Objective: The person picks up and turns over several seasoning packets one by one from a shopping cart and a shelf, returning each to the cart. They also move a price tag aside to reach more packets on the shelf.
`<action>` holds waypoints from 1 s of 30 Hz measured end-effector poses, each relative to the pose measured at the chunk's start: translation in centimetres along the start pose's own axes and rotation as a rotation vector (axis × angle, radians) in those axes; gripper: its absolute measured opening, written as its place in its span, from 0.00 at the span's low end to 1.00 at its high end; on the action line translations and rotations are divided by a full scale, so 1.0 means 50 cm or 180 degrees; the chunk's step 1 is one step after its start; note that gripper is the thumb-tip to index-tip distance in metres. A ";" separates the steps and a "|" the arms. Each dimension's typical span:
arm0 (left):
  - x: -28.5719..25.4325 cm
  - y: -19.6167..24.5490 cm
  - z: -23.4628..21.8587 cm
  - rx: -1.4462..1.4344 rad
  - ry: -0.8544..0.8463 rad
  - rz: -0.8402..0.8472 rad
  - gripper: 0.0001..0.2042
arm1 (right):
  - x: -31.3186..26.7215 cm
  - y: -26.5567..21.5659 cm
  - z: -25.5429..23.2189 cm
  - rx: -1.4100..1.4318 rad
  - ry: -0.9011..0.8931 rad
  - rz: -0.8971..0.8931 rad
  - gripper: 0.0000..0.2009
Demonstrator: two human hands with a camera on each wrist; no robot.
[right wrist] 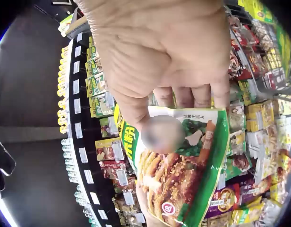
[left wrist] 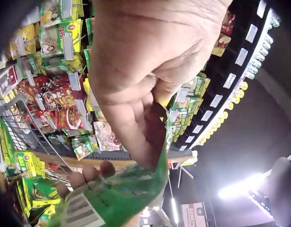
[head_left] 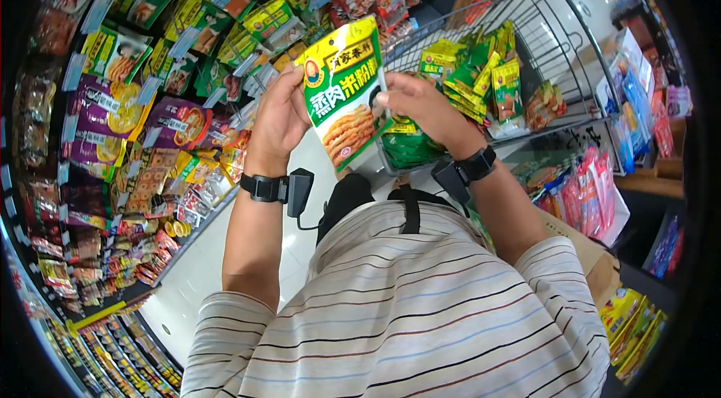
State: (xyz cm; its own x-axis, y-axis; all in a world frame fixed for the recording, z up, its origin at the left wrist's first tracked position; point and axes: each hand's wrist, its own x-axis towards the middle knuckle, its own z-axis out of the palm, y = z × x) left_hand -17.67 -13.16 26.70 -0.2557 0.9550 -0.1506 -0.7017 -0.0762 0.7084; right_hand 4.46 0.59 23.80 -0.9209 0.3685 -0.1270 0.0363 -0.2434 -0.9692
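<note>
Purple packets among pale price labels at the store aisle's left, red packets hanging farther up, white floor tiles, pink-wrapped goods at right, a blurred row of possible bottles.

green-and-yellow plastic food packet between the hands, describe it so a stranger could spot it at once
Find the grey wire shopping cart. Beside it, the bare left hand and right hand hold the green-and-yellow plastic food packet, picturing brown strips. Similar yellow-green packets lie in the cart; only this one is held.

green-and-yellow packet, striped shirt
</note>
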 end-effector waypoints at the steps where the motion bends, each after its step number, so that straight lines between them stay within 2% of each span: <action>1: -0.002 -0.001 -0.004 0.0015 0.0066 0.0063 0.15 | 0.002 0.003 0.008 0.0183 -0.0001 0.0002 0.16; 4: -0.008 -0.001 -0.004 0.0070 0.0349 0.0166 0.17 | 0.011 0.023 0.021 0.0782 0.0051 0.0025 0.14; 7: -0.015 -0.001 0.004 0.0026 0.0236 0.0308 0.18 | 0.017 0.035 0.026 0.0889 0.0301 -0.0108 0.14; 11: -0.037 -0.020 0.024 0.0667 0.0311 0.0372 0.19 | 0.015 0.029 0.027 0.0739 0.0462 -0.0229 0.13; 16: -0.055 -0.052 0.030 0.1340 0.0568 0.0073 0.21 | 0.015 0.028 0.021 0.0604 0.0567 -0.0354 0.13; 19: -0.062 -0.063 0.055 0.1205 0.0577 0.0007 0.22 | 0.013 0.019 0.024 0.0740 0.0597 -0.0380 0.13; 23: -0.062 -0.074 0.045 0.1261 0.0511 -0.0028 0.26 | 0.012 0.020 0.020 0.0685 0.0614 -0.0372 0.12; 30: -0.064 -0.102 0.022 0.1224 0.0746 -0.0036 0.22 | 0.007 0.022 0.021 0.0568 0.0536 -0.0259 0.13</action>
State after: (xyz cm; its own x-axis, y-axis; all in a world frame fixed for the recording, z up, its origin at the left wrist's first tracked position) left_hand -12.53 -15.51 24.33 -0.4243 0.8610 -0.2804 -0.4184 0.0882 0.9040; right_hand 3.78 -0.51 22.90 -0.8399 0.5338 -0.0979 -0.1180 -0.3557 -0.9271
